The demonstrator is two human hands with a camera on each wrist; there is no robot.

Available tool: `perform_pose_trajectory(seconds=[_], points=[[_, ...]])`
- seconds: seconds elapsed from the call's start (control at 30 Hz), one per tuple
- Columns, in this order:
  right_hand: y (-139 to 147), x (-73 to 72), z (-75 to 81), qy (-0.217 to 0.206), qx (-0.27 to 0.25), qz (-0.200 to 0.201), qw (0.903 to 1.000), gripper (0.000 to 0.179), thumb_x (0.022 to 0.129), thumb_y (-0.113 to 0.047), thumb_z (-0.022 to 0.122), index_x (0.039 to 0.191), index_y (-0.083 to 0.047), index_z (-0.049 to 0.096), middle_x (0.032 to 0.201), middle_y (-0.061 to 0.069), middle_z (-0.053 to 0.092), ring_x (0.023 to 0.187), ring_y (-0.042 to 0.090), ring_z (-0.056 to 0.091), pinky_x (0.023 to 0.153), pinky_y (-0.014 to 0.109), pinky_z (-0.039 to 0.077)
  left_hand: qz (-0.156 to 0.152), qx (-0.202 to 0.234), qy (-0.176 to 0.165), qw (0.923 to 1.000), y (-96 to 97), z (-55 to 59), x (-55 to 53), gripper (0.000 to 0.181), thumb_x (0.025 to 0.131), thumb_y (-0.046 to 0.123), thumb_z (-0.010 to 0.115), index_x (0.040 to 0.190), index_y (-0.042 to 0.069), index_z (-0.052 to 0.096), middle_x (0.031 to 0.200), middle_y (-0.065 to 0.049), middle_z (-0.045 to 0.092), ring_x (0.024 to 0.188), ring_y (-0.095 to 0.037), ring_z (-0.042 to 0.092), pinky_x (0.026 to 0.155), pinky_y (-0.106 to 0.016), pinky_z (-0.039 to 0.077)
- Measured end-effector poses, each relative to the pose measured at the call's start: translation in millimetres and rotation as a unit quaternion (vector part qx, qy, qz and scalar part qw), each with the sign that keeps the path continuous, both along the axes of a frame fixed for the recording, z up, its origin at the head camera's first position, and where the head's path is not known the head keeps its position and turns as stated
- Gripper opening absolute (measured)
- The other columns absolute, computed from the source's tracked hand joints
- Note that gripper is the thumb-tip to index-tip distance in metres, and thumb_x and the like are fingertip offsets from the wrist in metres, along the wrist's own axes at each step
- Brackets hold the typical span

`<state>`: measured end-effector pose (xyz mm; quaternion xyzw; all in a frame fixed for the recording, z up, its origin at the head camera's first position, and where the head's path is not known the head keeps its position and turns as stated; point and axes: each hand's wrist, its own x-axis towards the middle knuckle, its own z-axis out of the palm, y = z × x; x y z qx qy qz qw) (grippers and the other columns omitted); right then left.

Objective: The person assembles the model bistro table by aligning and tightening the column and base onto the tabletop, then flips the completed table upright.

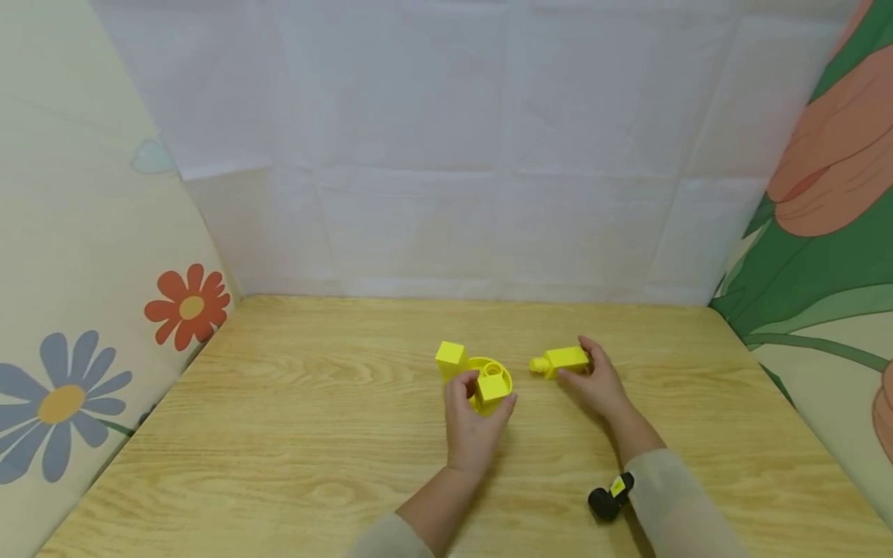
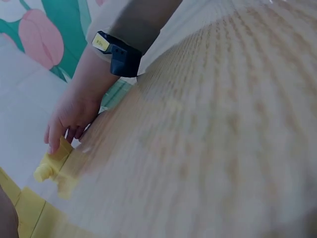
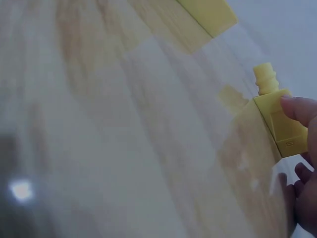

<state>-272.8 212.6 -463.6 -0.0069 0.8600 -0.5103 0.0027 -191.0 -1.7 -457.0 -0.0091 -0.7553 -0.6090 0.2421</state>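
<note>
In the head view my left hand (image 1: 473,438) grips a yellow block (image 1: 493,388) between thumb and fingers. Behind and around that block shows a yellow round rim (image 1: 508,370), and a taller yellow block (image 1: 452,355) stands at its left; whether these are joined I cannot tell. To the right, my right hand (image 1: 598,381) pinches a yellow block with a threaded peg (image 1: 567,359), laid flat with the peg pointing left. In the right wrist view the ridged threads of this threaded block (image 3: 283,124) are plain, with the thumb on its face.
The pieces are on a wood-grain table (image 1: 293,442). A white sheet (image 1: 453,155) hangs along its back edge, and flowered cloths (image 1: 84,256) flank both sides. A black wrist camera (image 1: 610,500) sits at the right sleeve.
</note>
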Motion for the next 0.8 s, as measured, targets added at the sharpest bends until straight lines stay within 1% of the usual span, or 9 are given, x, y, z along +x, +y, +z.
perform_pose_trajectory(seconds=[0.07,0.17,0.23,0.3,0.37,0.43,0.63,0.73,0.8], points=[[1,-1.2,-0.2,-0.005,0.011,0.005,0.9999,0.080,0.091,-0.019,0.068,0.154,-0.002,0.021,0.159,0.024,0.025,0.146,0.039,0.026,0.121,0.050,0.022,0.004,0.001,-0.004,1.0000,-0.3,0.9,-0.1,0.055,0.075,0.015,0.083,0.117,0.000,0.052,0.112,-0.012,0.053,0.107,-0.023,0.052,0.098,-0.041,0.047],[1,-2.1,-0.7,-0.008,0.019,0.010,0.9997,0.080,0.091,-0.020,0.068,0.154,-0.003,0.021,0.157,0.024,0.028,0.144,0.039,0.029,0.120,0.051,0.023,0.001,0.006,-0.016,0.9999,-2.5,1.4,-0.2,0.052,0.075,0.015,0.083,0.115,0.000,0.053,0.112,-0.012,0.053,0.108,-0.024,0.053,0.098,-0.044,0.047],[1,-2.1,-1.1,-0.012,0.015,0.012,0.9997,0.080,0.091,-0.019,0.068,0.154,-0.004,0.022,0.156,0.025,0.030,0.144,0.039,0.030,0.120,0.051,0.024,-0.003,0.006,-0.023,0.9997,-5.6,1.0,-1.0,0.050,0.075,0.015,0.083,0.114,0.001,0.054,0.112,-0.011,0.053,0.107,-0.023,0.054,0.098,-0.044,0.047],[1,-2.0,-1.4,-0.014,0.008,0.011,0.9998,0.078,0.091,-0.017,0.069,0.153,-0.004,0.023,0.154,0.026,0.031,0.144,0.040,0.030,0.120,0.050,0.024,-0.014,0.008,-0.029,0.9995,-10.4,0.2,-2.2,0.049,0.075,0.014,0.083,0.114,0.002,0.055,0.111,-0.011,0.054,0.106,-0.022,0.054,0.098,-0.042,0.048],[2,-1.7,-2.4,-0.014,0.007,0.011,0.9998,0.077,0.090,-0.016,0.069,0.152,-0.004,0.026,0.151,0.027,0.035,0.142,0.041,0.032,0.120,0.051,0.026,-0.031,0.013,-0.030,0.9990,-16.7,-0.3,-3.4,0.048,0.075,0.012,0.082,0.114,0.002,0.056,0.111,-0.012,0.055,0.106,-0.023,0.055,0.098,-0.042,0.049],[2,-0.8,-2.8,-0.014,0.013,0.009,0.9998,0.075,0.090,-0.016,0.070,0.151,-0.004,0.030,0.146,0.027,0.040,0.140,0.041,0.036,0.119,0.051,0.028,-0.054,0.021,-0.032,0.9978,-24.3,-0.6,-4.5,0.048,0.076,0.010,0.081,0.116,0.001,0.057,0.113,-0.013,0.056,0.107,-0.024,0.055,0.099,-0.042,0.048],[3,3.8,-3.9,-0.004,0.045,0.007,0.9990,0.064,0.089,-0.017,0.072,0.142,0.000,0.042,0.138,0.026,0.049,0.130,0.039,0.046,0.113,0.052,0.035,-0.132,0.038,-0.057,0.9890,-49.4,0.8,-10.1,0.049,0.081,0.005,0.077,0.125,-0.003,0.056,0.124,-0.019,0.057,0.117,-0.029,0.054,0.106,-0.046,0.044],[2,5.5,-5.0,0.003,0.056,0.004,0.9984,0.057,0.088,-0.019,0.073,0.135,0.001,0.048,0.134,0.024,0.054,0.125,0.037,0.050,0.109,0.051,0.039,-0.151,0.041,-0.066,0.9854,-59.4,1.8,-12.5,0.050,0.082,0.001,0.075,0.127,-0.003,0.055,0.128,-0.019,0.058,0.119,-0.029,0.053,0.107,-0.044,0.043],[2,7.1,-5.2,0.004,0.050,-0.001,0.9987,0.055,0.087,-0.021,0.073,0.133,0.001,0.050,0.132,0.023,0.055,0.123,0.036,0.051,0.108,0.050,0.040,-0.160,0.045,-0.074,0.9833,-63.9,1.5,-14.1,0.050,0.082,-0.001,0.074,0.129,-0.003,0.055,0.130,-0.019,0.058,0.120,-0.028,0.053,0.108,-0.041,0.043]])
